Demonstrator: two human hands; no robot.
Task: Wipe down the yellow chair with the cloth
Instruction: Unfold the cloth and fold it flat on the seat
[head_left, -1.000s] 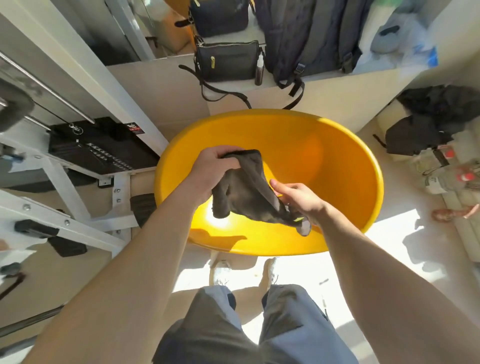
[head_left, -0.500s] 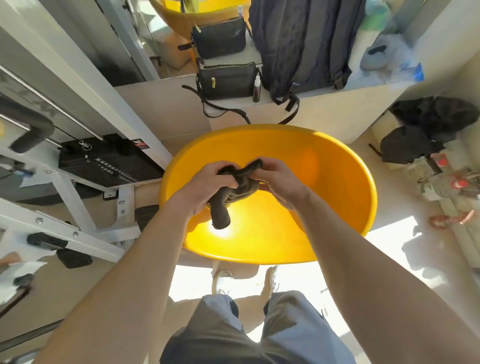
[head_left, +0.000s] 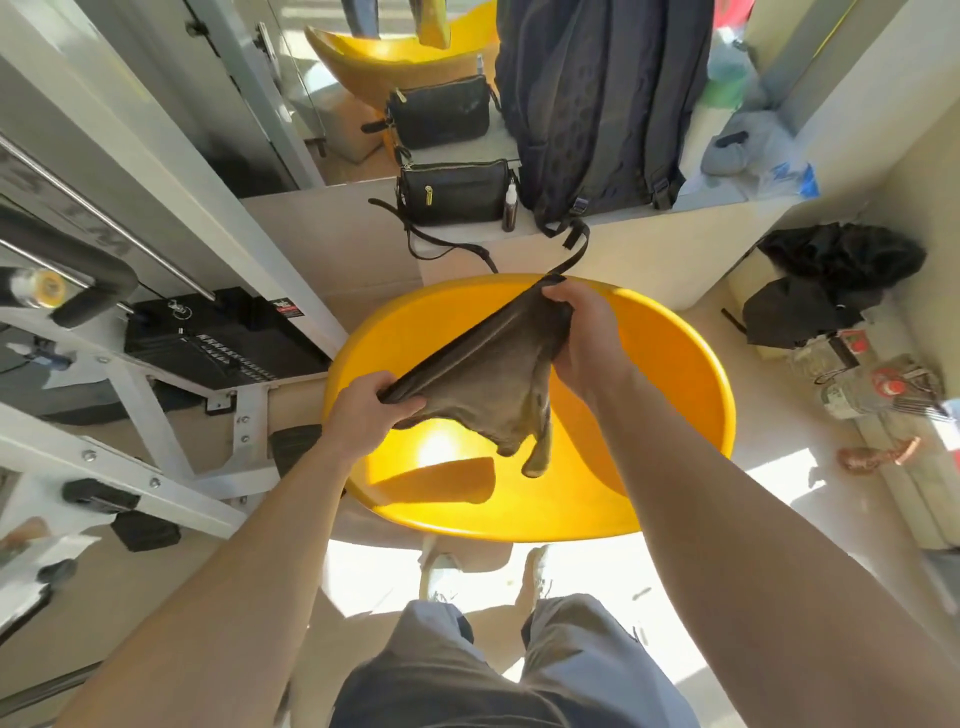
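Cloth (head_left: 488, 379) opened above the chair (head_left: 675, 415).
Bunched half a second ago, it now stretches between your left grip (head_left: 363, 410) and right grip (head_left: 587, 338), each pinching an edge, hanging above the chair's seat; you look ready to wipe.

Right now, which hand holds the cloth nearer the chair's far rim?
The right hand, gripping the dark grey cloth by the yellow plastic chair's far rim; left hand grips lower.

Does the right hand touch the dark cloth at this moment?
Touching. The head view shows the right hand with its fingers curled round the upper end of the cloth, gripping it over the yellow chair.
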